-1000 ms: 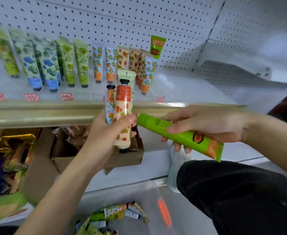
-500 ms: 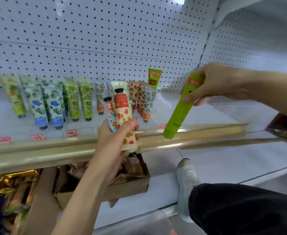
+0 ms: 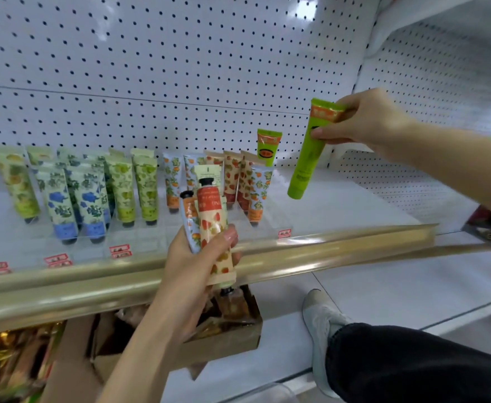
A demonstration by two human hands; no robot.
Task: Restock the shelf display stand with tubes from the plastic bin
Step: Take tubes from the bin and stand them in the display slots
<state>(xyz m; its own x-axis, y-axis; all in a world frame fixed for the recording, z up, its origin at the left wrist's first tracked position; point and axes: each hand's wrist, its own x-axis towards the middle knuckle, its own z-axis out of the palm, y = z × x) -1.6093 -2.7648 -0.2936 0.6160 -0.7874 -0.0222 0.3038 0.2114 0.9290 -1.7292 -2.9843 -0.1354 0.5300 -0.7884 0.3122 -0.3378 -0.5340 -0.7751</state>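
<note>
Holding a green tube [image 3: 308, 158] cap-down above the white shelf [image 3: 343, 205], the right hand [image 3: 375, 120] pinches its crimped upper end, thumb on the front and fingers curled over the orange band. The rest of the tube hangs free below the fingers, just right of the stocked display stand [image 3: 151, 237]. The left hand [image 3: 192, 266] clasps a strawberry-print tube [image 3: 212, 222] and an orange-print tube [image 3: 187, 216] upright before the gold shelf rail [image 3: 325, 245], thumb across them.

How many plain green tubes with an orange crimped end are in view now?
2. One green tube hangs cap-down, pinched by the right hand, above the shelf. The second green tube stands at the back, behind the strawberry-print tubes. Others may be hidden.
</note>
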